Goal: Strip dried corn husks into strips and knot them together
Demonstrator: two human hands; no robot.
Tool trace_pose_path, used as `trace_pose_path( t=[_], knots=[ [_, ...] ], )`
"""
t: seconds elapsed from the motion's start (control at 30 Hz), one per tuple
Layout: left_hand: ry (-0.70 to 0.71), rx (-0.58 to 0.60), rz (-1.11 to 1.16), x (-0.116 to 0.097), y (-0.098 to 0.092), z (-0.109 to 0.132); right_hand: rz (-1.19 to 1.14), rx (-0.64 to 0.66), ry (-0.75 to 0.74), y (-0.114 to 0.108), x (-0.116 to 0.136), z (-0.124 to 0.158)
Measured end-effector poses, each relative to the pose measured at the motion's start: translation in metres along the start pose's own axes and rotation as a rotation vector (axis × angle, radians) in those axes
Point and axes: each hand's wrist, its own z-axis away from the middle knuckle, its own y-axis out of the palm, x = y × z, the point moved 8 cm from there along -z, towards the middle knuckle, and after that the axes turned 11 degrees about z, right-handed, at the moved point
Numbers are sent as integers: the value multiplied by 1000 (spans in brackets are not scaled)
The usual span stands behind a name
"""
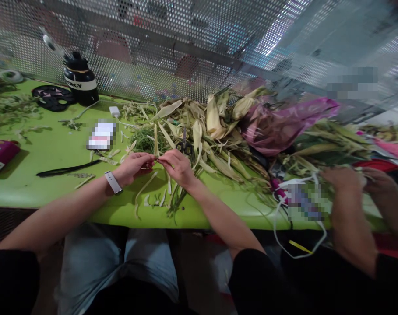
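Over the green table, my left hand (138,165) and my right hand (179,168) meet with their fingers pinched together. A narrow pale corn husk strip (156,139) stands upright from between the fingertips, and both hands grip its lower end. Right behind my right hand lie dark-handled scissors (184,146). A tangle of fine green strands (145,141) sits just beyond my left hand. Beneath my hands, small husk scraps (159,200) and a long thin strip (142,192) lie on the tabletop.
A heap of dry corn husks (215,127) spreads to the right, beside a pink plastic bag (277,124). Left are a phone (102,134), a black strap (67,168), a magenta box (1,156) and a black bottle (81,83). A co-worker's hands (345,177) are at far right.
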Motion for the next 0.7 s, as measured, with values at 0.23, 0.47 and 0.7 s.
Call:
trace_pose_path(
  t=[0.23,0.47,0.7],
  knots=[
    [24,6,-25,-3,2,2,126,-9,-61,-3,4,1],
    [53,5,-25,-8,2,2,241,4,-171,-9,5,2],
    [73,-6,-63,-4,0,0,334,154,-271,4,15,3]
  ],
)
